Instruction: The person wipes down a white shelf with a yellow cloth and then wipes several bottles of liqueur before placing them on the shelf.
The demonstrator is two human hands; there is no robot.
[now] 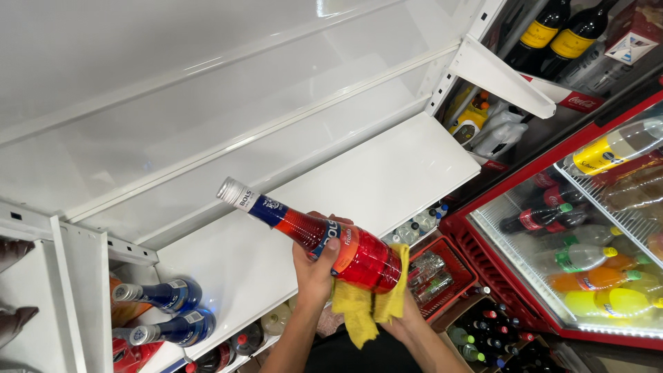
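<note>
A red bottle (345, 250) with a blue neck and a silver cap lies tilted in front of a white shelf (387, 179), cap pointing up and left. My left hand (314, 266) is wrapped around the bottle's middle. My right hand (407, 314) is under the bottle's base, mostly hidden by a yellow cloth (362, 307) that it presses against the glass.
Blue bottles (166, 295) lie on a lower shelf at the left. A red glass-door cooler (587, 242) full of soft drinks stands at the right. Dark wine bottles (559, 31) sit at the top right. A red basket (442, 273) and crates of bottles stand below.
</note>
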